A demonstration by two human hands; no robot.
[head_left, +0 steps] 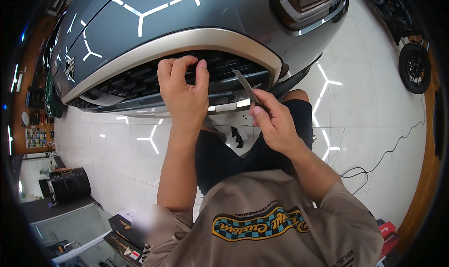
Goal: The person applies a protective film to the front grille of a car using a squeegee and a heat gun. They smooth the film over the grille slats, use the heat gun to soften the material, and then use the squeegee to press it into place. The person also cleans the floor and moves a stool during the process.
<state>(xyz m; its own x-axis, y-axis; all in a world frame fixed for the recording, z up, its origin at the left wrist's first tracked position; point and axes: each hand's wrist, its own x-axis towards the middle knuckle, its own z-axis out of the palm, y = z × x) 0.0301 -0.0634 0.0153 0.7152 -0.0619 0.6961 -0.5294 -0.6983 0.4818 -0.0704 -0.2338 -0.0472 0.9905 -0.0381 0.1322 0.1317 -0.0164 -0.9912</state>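
My left hand (186, 89) is raised at the dark mesh grille (224, 61) of a grey car's front bumper, its fingers curled against the lower edge of the champagne-coloured trim (234, 39). Whatever those fingertips grip, if anything, is too small to tell. My right hand (276, 122) is closed on a slim utility knife (245, 87), whose segmented blade points up and left toward the grille, a short way right of my left hand. A dark glossy strip (252, 78) runs across the lower grille behind the blade.
Small black scraps (237, 137) lie on the tiled floor (121, 145) between my legs. At the right are a dark vehicle part (388, 14), a wheel (414, 66) and a loose cable (393, 150). A black drum (68, 185), boxes (122, 227) and a red object (388, 234) sit low at the sides.
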